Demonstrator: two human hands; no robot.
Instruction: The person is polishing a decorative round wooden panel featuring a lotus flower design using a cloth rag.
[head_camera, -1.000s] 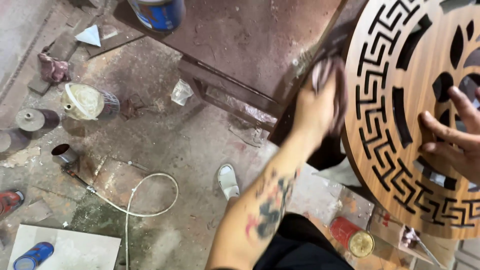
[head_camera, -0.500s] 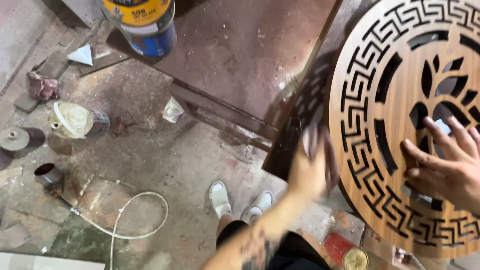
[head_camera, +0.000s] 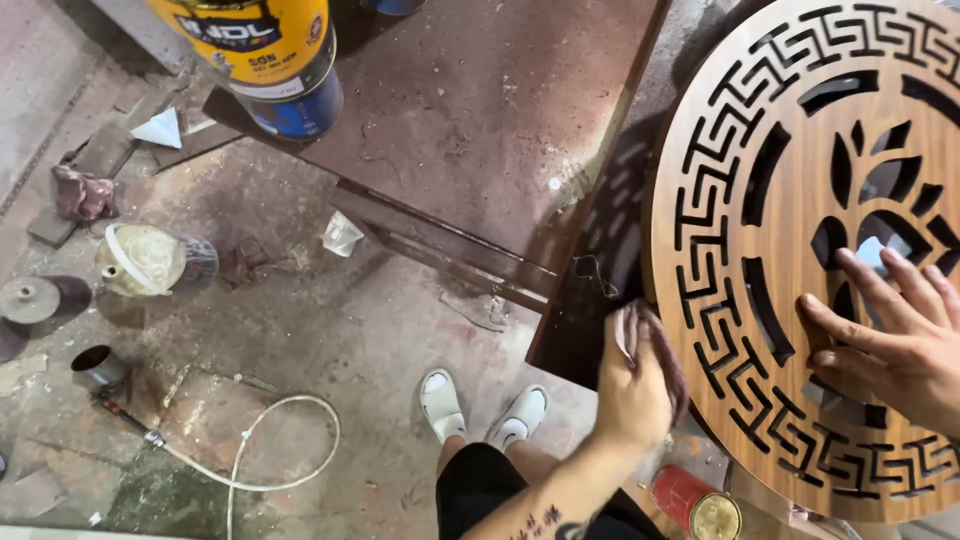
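A round wooden panel (head_camera: 745, 130) with cut-out key pattern and leaf shapes lies on a dark brown table (head_camera: 480, 130) at the right. My left hand (head_camera: 630, 395) grips a folded cloth (head_camera: 650, 340) against the panel's lower left rim. My right hand (head_camera: 890, 335) lies flat on the panel's face, fingers spread, near the leaf cut-outs.
A yellow and blue paint can (head_camera: 265, 55) stands at the table's far corner. On the stained concrete floor lie a white plastic jug (head_camera: 145, 260), a small tin (head_camera: 97, 367), a white hose (head_camera: 250, 450) and scraps. My white slippers (head_camera: 480, 405) are below; a red can (head_camera: 700, 502) stands nearby.
The view has shifted left and down, so the panel sits further right. My left hand with the cloth has slid down along the panel's left rim. My right hand stays pressed on the panel.
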